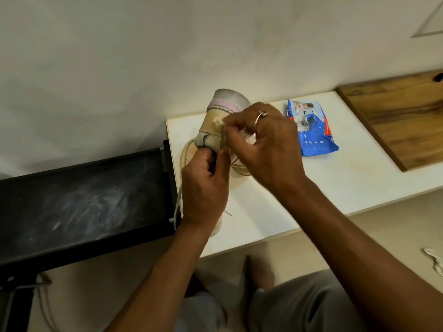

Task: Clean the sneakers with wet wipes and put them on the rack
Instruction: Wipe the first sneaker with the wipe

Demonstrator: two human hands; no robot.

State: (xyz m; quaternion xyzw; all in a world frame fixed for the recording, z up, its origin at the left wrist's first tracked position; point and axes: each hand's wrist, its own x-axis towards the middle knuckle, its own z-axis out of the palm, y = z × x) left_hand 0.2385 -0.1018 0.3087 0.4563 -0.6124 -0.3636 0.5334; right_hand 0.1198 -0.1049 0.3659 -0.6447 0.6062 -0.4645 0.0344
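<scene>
Two hands meet over the near-left corner of the white table (pixel 311 188), w/ both forearms reaching in from the bottom. Nearest is the left hand (pixel 206 188), thumb and fingers curled round the heel end of a beige sneaker (pixel 215 125) and propping it off the tabletop. Just right of it and a bit further out, the right hand (pixel 263 149) has its fingers bunched tight on a crumpled wet wipe (pixel 248 138), fingertips pressed vs. the shoe's side panel.

Key relation: the held sneaker's long axis runs up and away, heel low at the left hand, grey toe cap high toward the wall. So the wipe sits at mid-length w/ the toe beyond the fingers, and a stroke along the shoe prob. goes outward and up. A second sneaker (pixel 239 169) lies flat on the table under both hands, mostly hidden, one lace hanging over the left edge.

Further right on the table lies the blue wipes pack (pixel 311 130), well apart from the shoes, and beyond that a wooden board (pixel 395 121). The black rack (pixel 84 188) butts the table's left side. It's nearer the left hand, and no shoe is on the shelf in view. Step looks like wiping, approx. mid-task.
</scene>
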